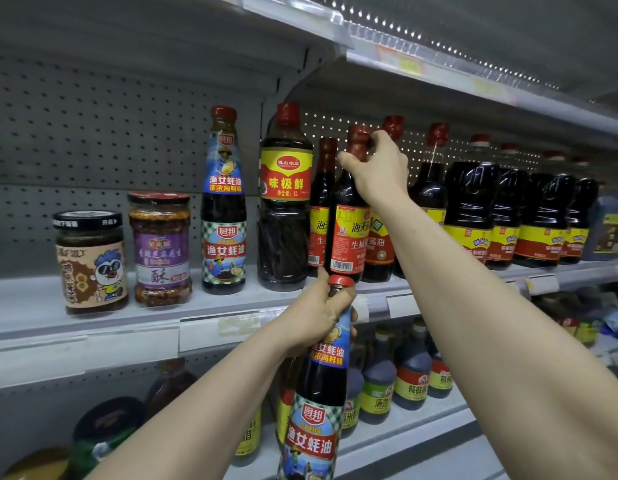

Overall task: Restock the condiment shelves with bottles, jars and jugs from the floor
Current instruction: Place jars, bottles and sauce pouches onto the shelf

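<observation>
Red-capped and dark, the oyster sauce bottle (318,410) hangs upright before the middle shelf (30,303), its cap level with that shelf's front edge and its body down in front of the lower shelf (425,422). The left hand (316,317) grips it round the neck, fingers and thumb curled tight just under the cap. Above, the right hand (380,168) reaches in over the front edge and wraps its fingers and thumb round the neck of a soy sauce bottle (347,233), which leans slightly. Its base sits near the front edge, partly hidden behind the held bottle's cap, so whether it rests on the shelf cannot be told. To its left along the shelf stand a large yellow-and-red labelled bottle (285,202), a matching oyster sauce bottle (223,209), a purple-labelled jar (160,247) and a black-lidded cartoon jar (91,265). Towards the right end stands a row of dark jugs (470,209). Smaller dark bottles (413,372) stand on the lower shelf.
</observation>
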